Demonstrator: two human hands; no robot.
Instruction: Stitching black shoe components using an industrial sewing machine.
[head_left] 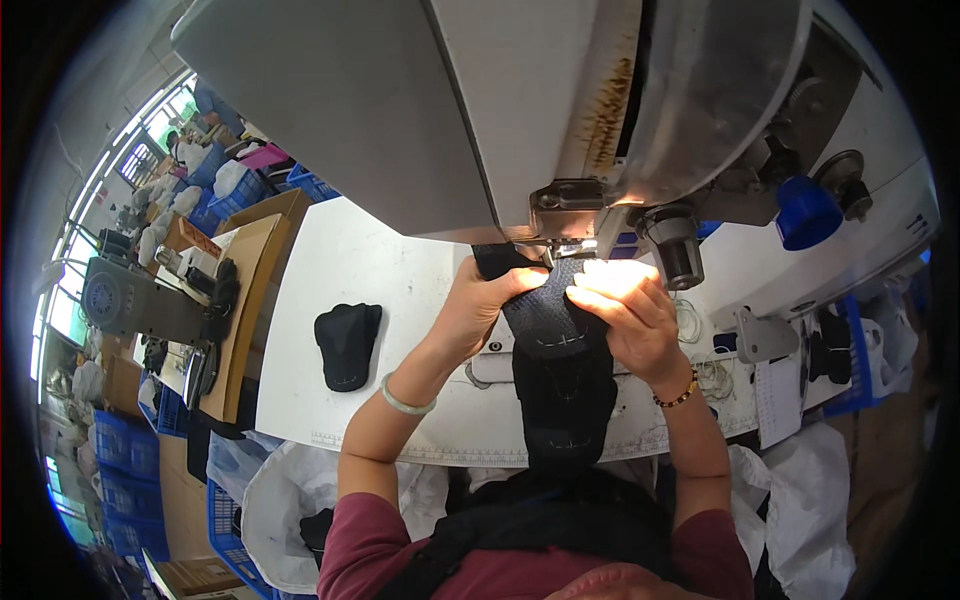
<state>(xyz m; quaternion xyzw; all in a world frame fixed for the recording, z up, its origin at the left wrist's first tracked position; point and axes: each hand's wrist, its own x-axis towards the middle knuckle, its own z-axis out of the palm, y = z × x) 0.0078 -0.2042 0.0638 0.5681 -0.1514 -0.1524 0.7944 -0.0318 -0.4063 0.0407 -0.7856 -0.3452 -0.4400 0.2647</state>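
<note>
A black fabric piece (560, 370) with white stitch lines lies under the presser foot (565, 250) of a grey sewing machine (480, 110). My left hand (485, 300) grips the fabric's left edge close to the needle area. My right hand (630, 310) pinches its right edge, lit by the machine's lamp. The fabric hangs down toward my lap between both forearms. A pale bangle circles my left wrist and a bead bracelet my right.
A second black fabric piece (347, 345) lies on the white table (330, 270) to the left. A blue knob (805, 212) sticks out of the machine at right. Cardboard boxes (245, 290), blue crates (125, 450) and white bags (290, 500) stand at left and below.
</note>
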